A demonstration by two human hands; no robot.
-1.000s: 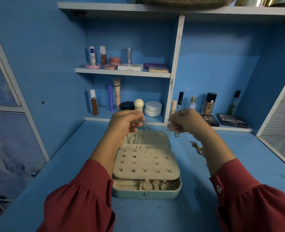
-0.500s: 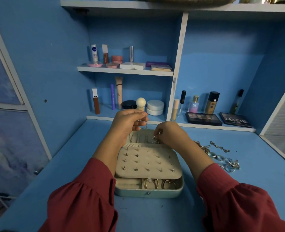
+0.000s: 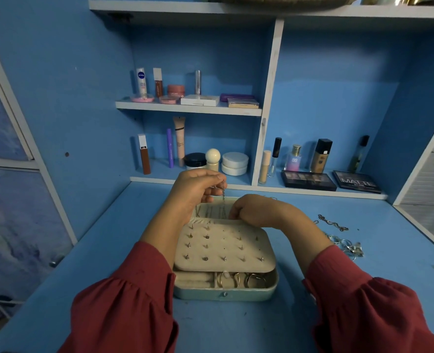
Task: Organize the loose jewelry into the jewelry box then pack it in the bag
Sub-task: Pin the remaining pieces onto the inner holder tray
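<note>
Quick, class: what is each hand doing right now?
Left hand: pinches a chain.
Right hand: fingers curled at the box; hold cannot be told.

This is looking like a dressing corner in a home. A blue vanity desk [image 3: 236, 335] is sitting under built-in blue shelves [image 3: 188, 108] with white edges. Above the desk, lotion and lip products [image 3: 157, 84] are standing; at the desk's back edge, foundation bottles [image 3: 320, 155], jars [image 3: 234, 163] and eyeshadow palettes [image 3: 307, 180] are lining up.
</note>
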